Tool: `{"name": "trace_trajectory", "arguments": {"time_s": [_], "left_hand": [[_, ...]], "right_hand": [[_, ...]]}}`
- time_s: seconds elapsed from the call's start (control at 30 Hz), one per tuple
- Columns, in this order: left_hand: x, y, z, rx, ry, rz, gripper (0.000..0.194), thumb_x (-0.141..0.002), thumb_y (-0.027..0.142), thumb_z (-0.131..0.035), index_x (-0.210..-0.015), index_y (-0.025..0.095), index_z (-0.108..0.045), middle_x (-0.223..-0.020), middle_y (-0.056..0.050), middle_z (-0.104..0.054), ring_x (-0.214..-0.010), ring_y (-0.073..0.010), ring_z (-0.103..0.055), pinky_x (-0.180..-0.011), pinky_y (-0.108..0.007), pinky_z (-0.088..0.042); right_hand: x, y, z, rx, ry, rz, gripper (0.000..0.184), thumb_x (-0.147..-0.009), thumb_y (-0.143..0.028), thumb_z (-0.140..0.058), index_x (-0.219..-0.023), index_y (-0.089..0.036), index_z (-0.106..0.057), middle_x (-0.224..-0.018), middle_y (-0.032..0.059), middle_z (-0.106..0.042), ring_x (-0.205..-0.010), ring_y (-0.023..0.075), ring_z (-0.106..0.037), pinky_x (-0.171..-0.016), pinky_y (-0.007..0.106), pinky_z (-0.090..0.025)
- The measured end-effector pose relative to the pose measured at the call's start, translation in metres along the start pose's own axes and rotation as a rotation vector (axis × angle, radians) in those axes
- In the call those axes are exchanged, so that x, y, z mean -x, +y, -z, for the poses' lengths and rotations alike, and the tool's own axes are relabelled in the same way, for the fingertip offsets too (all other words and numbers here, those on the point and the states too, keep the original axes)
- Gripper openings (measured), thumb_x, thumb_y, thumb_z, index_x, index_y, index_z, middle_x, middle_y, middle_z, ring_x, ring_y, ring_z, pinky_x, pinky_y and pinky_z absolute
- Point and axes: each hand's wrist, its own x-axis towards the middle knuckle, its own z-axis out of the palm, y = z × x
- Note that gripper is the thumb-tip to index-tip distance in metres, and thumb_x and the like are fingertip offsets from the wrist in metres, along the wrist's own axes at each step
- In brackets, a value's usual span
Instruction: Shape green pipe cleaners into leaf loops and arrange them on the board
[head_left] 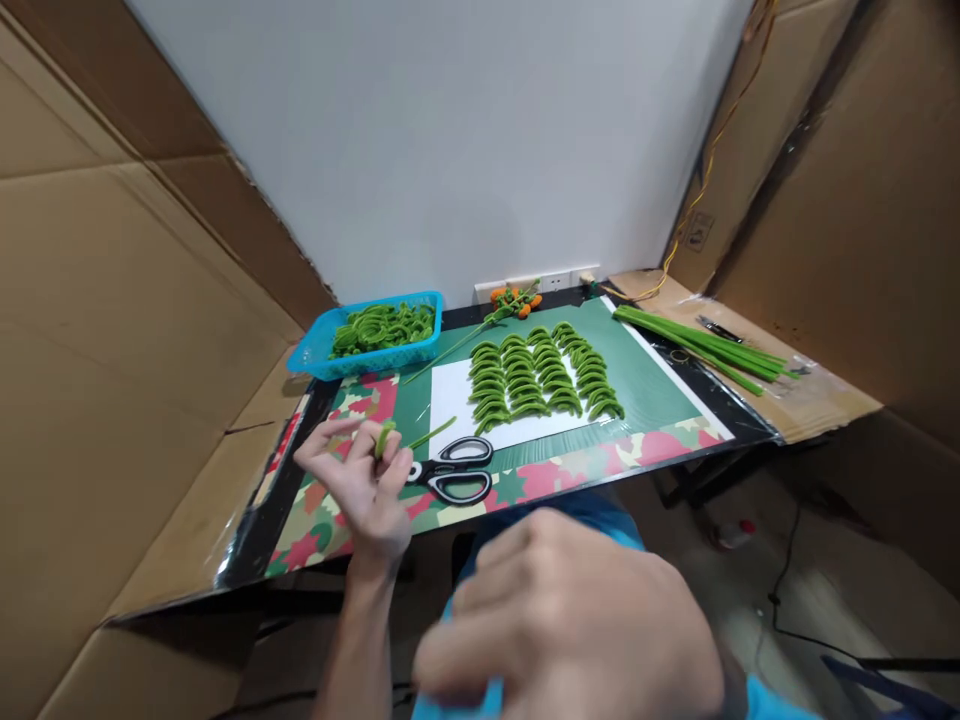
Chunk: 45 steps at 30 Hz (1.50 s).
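Note:
My left hand [367, 480] pinches a short bent piece of green pipe cleaner [383, 438] between thumb and fingers, above the table's near left part. Close to the camera, my right hand [577, 620] is blurred, its fingers curled in; anything inside them is hidden. Black-and-grey scissors [439, 468] lie beside my left hand, which hides their blades. A straight green pipe cleaner piece [433, 432] rests just past them. Several rows of curved green pipe cleaner pieces [529, 385] are laid out on white paper [448, 390].
A blue basket [307, 358] holds a heap of curled green pieces at back left. Orange-and-green pipe cleaner work [517, 300] lies near the wall sockets [555, 282]. Long green pipe cleaners [701, 345] and a dark pen-like tool [718, 328] lie right. Cardboard [97, 330] walls both sides.

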Motion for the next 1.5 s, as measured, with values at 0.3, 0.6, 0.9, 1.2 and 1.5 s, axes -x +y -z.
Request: {"name": "trace_trajectory", "arguments": {"time_s": [0.3,0.6,0.9,1.2,1.5], "left_hand": [[0.012,0.029,-0.017,0.143,-0.674,0.517,0.032,-0.085,0.027,-0.075,-0.094,0.026,-0.044,-0.08,0.003,-0.045,-0.066,-0.0136,-0.043,-0.057,-0.021,-0.04],[0.012,0.02,-0.039,0.183,-0.715,0.598,0.03,-0.1,0.049,-0.063,-0.117,0.03,-0.046,-0.068,0.003,-0.064,-0.045,-0.0115,-0.046,-0.044,-0.019,-0.034],[0.013,0.008,-0.04,0.071,-0.695,0.583,0.041,-0.093,0.061,-0.071,-0.102,0.021,-0.069,-0.058,0.001,-0.059,-0.042,-0.0094,-0.042,-0.039,-0.019,-0.032],[0.012,0.014,-0.049,0.092,-0.534,0.492,0.035,-0.087,0.055,-0.08,-0.086,0.02,-0.076,-0.073,-0.005,-0.067,-0.057,-0.0171,-0.06,-0.04,-0.023,-0.047],[0.011,0.013,-0.043,0.068,-0.645,0.326,0.027,-0.092,0.046,-0.077,-0.081,0.021,-0.079,-0.117,-0.013,-0.072,-0.11,-0.0286,-0.069,-0.09,-0.034,-0.059]], "right_hand": [[-0.009,0.07,0.018,-0.035,0.089,-0.062,0.023,-0.108,-0.032,-0.061,-0.121,-0.032,-0.08,-0.103,0.0,-0.076,-0.076,0.0094,-0.068,-0.068,0.021,-0.051],[-0.004,0.089,0.028,-0.041,0.288,-0.208,0.016,-0.106,-0.022,-0.065,-0.107,-0.023,-0.081,-0.103,0.0042,-0.081,-0.091,0.0155,-0.076,-0.08,0.025,-0.059],[0.012,0.098,0.047,0.032,0.5,-0.294,0.016,-0.104,-0.02,-0.066,-0.103,-0.024,-0.082,-0.096,0.0058,-0.079,-0.087,0.0194,-0.074,-0.077,0.032,-0.061],[0.008,0.099,0.044,0.183,0.353,-0.222,0.004,-0.096,-0.023,-0.08,-0.095,-0.027,-0.081,-0.096,0.0033,-0.077,-0.096,0.0231,-0.064,-0.086,0.039,-0.057],[-0.001,0.087,0.03,0.224,0.304,-0.305,0.014,-0.104,-0.025,-0.068,-0.096,-0.023,-0.08,-0.085,0.0048,-0.067,-0.087,0.0219,-0.056,-0.077,0.034,-0.049]]}}
